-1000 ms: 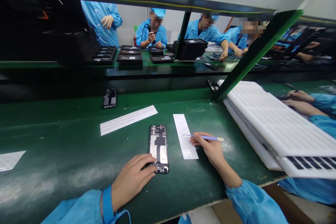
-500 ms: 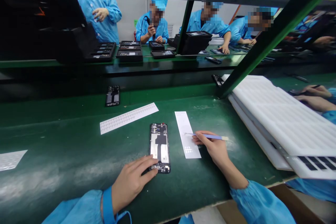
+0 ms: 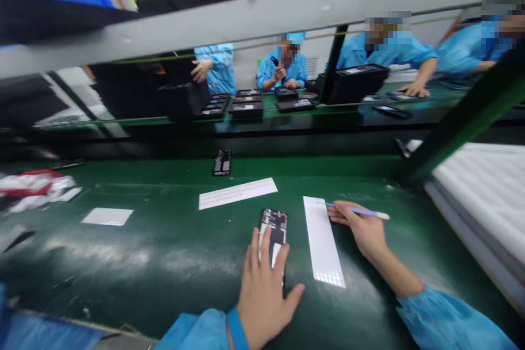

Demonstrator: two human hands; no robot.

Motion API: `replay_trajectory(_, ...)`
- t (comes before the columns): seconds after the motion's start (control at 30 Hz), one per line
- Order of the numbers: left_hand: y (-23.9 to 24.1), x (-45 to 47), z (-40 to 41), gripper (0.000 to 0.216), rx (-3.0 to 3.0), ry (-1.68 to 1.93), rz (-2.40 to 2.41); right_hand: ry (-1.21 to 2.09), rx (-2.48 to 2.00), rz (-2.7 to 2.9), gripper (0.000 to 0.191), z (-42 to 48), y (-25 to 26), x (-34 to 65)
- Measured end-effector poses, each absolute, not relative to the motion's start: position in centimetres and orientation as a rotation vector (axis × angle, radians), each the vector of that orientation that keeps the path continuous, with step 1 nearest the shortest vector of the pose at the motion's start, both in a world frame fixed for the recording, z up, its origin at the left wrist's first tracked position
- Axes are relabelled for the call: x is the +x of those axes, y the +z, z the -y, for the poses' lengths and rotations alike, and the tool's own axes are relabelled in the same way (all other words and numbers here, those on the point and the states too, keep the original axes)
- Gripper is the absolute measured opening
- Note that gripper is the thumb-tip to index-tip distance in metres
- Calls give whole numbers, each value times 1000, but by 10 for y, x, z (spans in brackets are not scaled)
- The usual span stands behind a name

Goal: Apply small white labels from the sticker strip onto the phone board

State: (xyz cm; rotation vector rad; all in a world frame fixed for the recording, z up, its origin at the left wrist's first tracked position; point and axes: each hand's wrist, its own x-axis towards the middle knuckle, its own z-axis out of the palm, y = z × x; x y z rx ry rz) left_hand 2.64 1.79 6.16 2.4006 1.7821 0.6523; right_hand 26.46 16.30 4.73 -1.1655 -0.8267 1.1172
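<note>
The left hand [image 3: 264, 290] lies flat, fingers spread, over the near half of the phone [image 3: 274, 228] at the middle of the green bench [image 3: 164, 262]. At its 3 o'clock lies a white strip [image 3: 323, 240]. The right hand [image 3: 363, 229] pinches tweezers [image 3: 361, 211], tip over the strip's far end.

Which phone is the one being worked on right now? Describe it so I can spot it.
On the green bench, look at the near edge, just left of the long white strip. The opened phone lies there with the left hand flat over its lower half. The other phone lies farther back, untouched.
</note>
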Motion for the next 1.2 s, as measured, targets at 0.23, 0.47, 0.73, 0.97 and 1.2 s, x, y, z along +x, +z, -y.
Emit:
replay_trajectory(0.23,93,36,-63,45,2374,288,-1976,1291,-1221,859,52,-144,41,274)
replay_trajectory(0.47,124,26,-241,29,2206,427,-2156,1292,-1196,704,64,-147,43,274)
replay_trajectory(0.73,108,-2,-359,42,2051,387,-2234,1274,-1272,725,71,-153,36,282)
replay_trajectory(0.97,109,-94,-322,46,1720,92,-2418,1246,-1229,742,65,-156,33,274)
replay_trajectory(1.2,159,-117,-293,42,1884,123,-2335,1146,-1137,721,59,-159,41,279)
